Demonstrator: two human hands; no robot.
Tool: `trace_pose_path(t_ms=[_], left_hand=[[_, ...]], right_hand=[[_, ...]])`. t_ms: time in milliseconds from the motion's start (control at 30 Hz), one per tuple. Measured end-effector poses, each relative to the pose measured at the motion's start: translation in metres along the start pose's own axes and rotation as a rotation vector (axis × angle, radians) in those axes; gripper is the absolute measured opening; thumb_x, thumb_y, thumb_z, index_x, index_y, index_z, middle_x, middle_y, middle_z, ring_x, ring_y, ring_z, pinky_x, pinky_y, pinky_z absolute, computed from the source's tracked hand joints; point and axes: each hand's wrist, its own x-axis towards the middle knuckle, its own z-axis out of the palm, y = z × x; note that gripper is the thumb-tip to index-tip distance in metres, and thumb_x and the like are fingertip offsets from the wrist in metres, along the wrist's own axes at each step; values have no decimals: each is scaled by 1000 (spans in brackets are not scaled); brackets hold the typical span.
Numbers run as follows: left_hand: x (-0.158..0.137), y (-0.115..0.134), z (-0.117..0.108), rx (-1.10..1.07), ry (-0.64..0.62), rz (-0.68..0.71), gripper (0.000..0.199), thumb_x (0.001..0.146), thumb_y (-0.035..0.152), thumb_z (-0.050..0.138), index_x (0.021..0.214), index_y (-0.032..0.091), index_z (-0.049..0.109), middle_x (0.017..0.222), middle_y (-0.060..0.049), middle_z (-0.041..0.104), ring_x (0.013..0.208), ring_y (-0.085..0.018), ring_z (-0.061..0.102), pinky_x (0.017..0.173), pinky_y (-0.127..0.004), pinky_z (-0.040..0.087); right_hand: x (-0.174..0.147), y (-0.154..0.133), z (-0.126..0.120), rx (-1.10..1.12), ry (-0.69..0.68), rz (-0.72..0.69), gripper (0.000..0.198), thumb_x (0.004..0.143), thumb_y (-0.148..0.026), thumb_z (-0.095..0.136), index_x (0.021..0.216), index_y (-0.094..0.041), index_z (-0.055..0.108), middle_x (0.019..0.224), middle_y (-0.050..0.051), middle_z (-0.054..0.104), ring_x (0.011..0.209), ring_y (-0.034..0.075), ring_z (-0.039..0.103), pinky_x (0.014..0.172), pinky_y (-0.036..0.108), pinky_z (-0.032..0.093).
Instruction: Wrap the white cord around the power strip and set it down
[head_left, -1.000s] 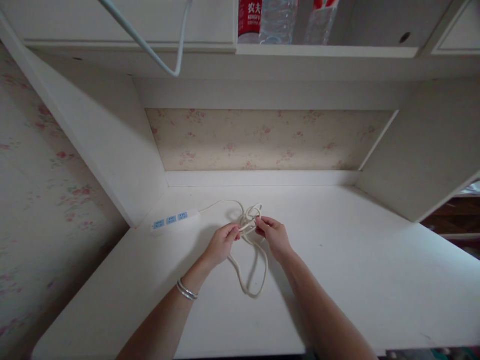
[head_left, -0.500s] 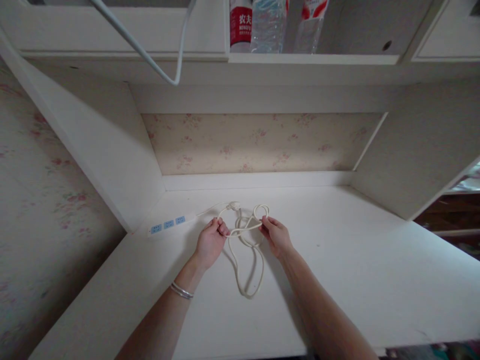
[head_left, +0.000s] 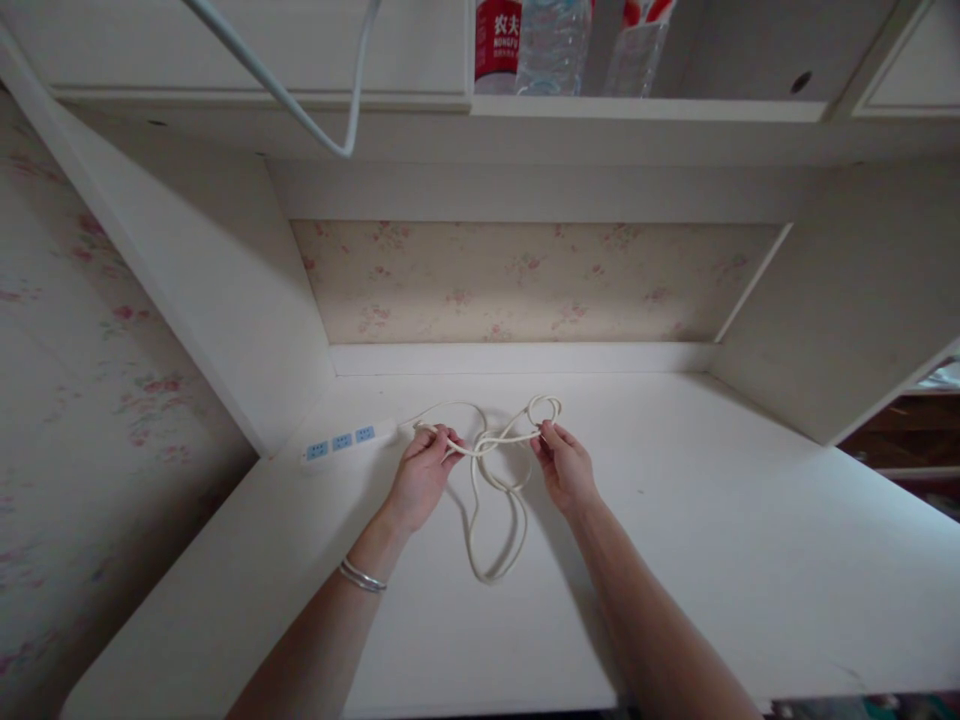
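A cream power cord [head_left: 480,575] is stretched between my two hands, crossing itself in a loose knot in the middle. My left hand [head_left: 424,470] is closed on one part of it. Fingers pinched, my right hand [head_left: 562,465] grips the cord on the other side, with a small loop standing above the fingertips. A larger loop hangs down toward me over the desk. The white power strip [head_left: 341,442] with blue sockets lies left of my left hand, and a thin stretch of cord runs from its right end. The plug is not clearly visible.
The white desk [head_left: 675,560] has side panels left and right. Above it, an open shelf holds a red-labelled bottle [head_left: 497,45] and clear bottles [head_left: 553,50]. A bent white lamp arm or tube [head_left: 300,115] hangs down at upper left.
My hands have drawn apart, pulling the cord tighter across the middle. The small loop shifted right with my right hand. The plug seen behind my left hand no longer shows clearly.
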Motion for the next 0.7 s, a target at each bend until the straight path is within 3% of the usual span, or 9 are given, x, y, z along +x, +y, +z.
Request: trace_pose_path(t_ms=[100,200,367,467,700], left_hand=[[-2,-3,2,239,19,53,12,82,28,63,80,16,62,84,-1,57,79,-13,53,77,-27,42],[-7,-5,6,694,-9,133,14,84,32,59,85,18,64,75,0,58,68,-13,49,65,-25,38],[-14,-4,10,1261,-306,419,16,87,25,53,90,25,69,85,-7,66,81,-21,53,79,-33,36],[-13,-2,6,1373,-338,475,21,86,21,55,99,29,69,90,-8,67,82,-23,52,81,-35,34],[-12,-1,-6,1363,-343,359,28,82,16,57,102,33,69,95,-8,67,89,-25,53,87,-37,34]], right_hand=[[-2,1,1,-6,2,-5,28,58,-32,85,75,-19,67,76,-1,66,63,9,60,62,18,56],[-4,3,3,-30,-15,-13,25,60,-31,84,73,-20,67,73,-1,65,63,10,60,62,21,57],[-5,2,3,-79,-40,0,23,62,-33,82,74,-20,66,73,0,65,64,12,60,63,24,56],[-4,0,2,-87,-45,9,25,61,-34,82,75,-19,67,73,1,65,63,12,59,61,23,54],[-6,-4,2,-131,-38,2,31,58,-36,84,78,-18,68,72,0,65,65,11,59,64,22,50]])
